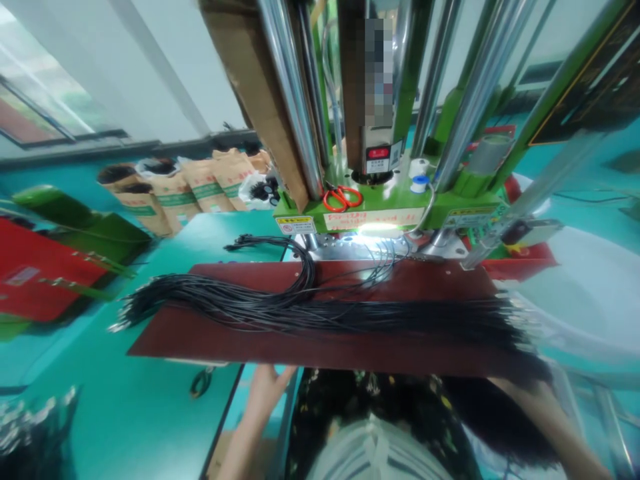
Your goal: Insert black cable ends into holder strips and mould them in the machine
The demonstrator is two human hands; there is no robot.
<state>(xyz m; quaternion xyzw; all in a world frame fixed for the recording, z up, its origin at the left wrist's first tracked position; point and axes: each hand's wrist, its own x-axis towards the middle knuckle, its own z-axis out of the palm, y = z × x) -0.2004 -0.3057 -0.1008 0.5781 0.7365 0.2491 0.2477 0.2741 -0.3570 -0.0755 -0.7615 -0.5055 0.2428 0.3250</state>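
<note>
Cables [320, 313] crossing board [320, 348], open front strip

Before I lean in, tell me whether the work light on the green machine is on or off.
On. The work light glows bright white, with glare on the metal plate below it.

- Long, flat, dark red-brown board [350, 350]: lies crosswise in front of the green metal press [395, 200], reaching past it on the left.
- Thick bundle of thin black cables with silvery ends [350, 315]: stretched across before the press, ends fanned out.
- Smaller black cable strand [311, 267]: curved, left of the press's lit area.
- Few loose black cables [383, 268]: spread beneath the press's light.
</note>
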